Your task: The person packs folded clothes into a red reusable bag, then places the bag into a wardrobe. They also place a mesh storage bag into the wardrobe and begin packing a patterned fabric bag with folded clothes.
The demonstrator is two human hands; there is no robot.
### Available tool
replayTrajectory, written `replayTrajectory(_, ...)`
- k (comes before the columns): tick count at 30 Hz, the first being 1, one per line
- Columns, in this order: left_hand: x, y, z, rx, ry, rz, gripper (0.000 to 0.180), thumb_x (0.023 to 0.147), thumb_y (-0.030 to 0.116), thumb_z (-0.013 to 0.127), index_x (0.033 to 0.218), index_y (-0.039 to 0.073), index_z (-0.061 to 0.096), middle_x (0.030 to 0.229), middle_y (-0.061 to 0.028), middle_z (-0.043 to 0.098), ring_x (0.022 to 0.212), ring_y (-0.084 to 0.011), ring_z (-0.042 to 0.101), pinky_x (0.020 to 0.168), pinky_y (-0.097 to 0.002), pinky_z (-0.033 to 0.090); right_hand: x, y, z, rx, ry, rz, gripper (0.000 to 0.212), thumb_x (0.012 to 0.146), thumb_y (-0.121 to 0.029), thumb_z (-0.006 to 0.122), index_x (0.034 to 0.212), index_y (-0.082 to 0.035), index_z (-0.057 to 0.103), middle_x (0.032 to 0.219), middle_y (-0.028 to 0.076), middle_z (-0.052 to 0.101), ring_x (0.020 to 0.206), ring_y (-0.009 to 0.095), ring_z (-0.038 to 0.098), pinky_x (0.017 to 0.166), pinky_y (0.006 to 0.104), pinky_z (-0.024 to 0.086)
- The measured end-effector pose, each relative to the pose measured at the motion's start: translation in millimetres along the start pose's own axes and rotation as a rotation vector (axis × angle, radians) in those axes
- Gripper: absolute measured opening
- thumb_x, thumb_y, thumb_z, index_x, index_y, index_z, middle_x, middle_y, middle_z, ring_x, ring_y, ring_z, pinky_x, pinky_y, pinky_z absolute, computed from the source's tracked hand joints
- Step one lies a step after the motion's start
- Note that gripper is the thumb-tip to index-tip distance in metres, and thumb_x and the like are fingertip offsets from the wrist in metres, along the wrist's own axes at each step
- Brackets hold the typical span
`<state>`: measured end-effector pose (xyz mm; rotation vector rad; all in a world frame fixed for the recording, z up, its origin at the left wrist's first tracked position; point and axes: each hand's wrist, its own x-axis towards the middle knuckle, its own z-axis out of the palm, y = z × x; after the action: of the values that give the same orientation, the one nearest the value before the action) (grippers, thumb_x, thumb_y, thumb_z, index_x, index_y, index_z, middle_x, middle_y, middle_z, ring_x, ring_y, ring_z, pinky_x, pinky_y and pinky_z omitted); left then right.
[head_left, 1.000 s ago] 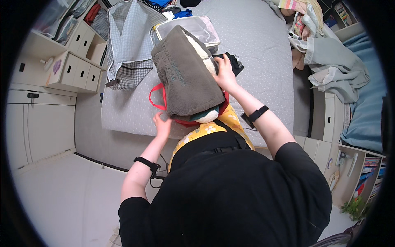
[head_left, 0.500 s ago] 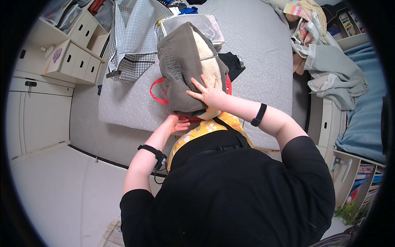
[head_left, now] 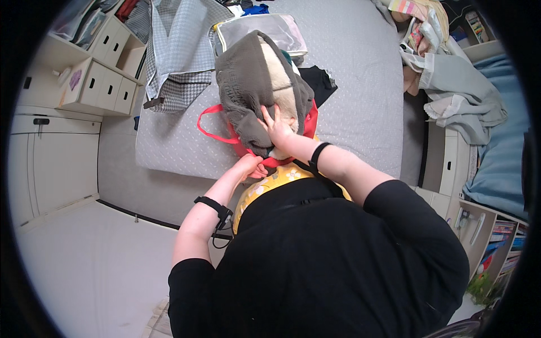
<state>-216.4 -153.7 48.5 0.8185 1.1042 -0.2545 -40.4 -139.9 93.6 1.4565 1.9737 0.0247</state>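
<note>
A bulky dark grey fleece garment [head_left: 239, 79] with a cream fluffy side stands folded in a red bag [head_left: 310, 121] at the near edge of the bed. My right hand [head_left: 279, 134] presses flat against the cream part, its fingers apart. My left hand [head_left: 251, 167] is closed around the near rim of the bag, thumb on top. A red handle [head_left: 209, 135] loops out on the bag's left side. Most of the bag is hidden beneath the fleece.
Behind the fleece lie a clear-topped storage case [head_left: 262, 31] and a black cloth [head_left: 319, 84] on the grey bed [head_left: 360, 101]. Houndstooth fabric [head_left: 180, 90] hangs at the left, near white drawers [head_left: 107, 90]. Pale curtains [head_left: 462, 96] are heaped at the right.
My left hand has closed on the bag's rim, and more red shows there. My right hand has shifted down and left, pressing into the fleece, which has sagged and creased.
</note>
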Motion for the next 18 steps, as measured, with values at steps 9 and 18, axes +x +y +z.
replayTrajectory(9,11.2,-3.4,-0.2,0.142,-0.166,-0.247,0.058,0.095,0.052,0.039,0.119,0.005,0.062,0.111,-0.0105,0.069,0.091,-0.0198,0.068,0.071,-0.0382,0.055,-2.5,31.9,-38.9,0.268,0.006,-0.076,0.071,0.091,-0.021,0.053,0.153,-0.028,0.020,0.159,0.015,0.001,0.139,0.051,0.019,0.070,0.0626,0.055)
replayTrajectory(18,-1.5,5.1,12.8,0.195,-0.130,-0.092,0.043,0.096,0.033,0.042,0.095,0.000,0.070,0.089,-0.0121,0.072,0.081,-0.0197,0.070,0.062,-0.0305,0.056,11.7,-1.1,12.9,-0.116,0.262,-0.057,0.062,0.092,-0.027,0.047,0.150,-0.019,0.029,0.157,0.023,0.010,0.132,0.058,0.025,0.077,0.0599,0.054)
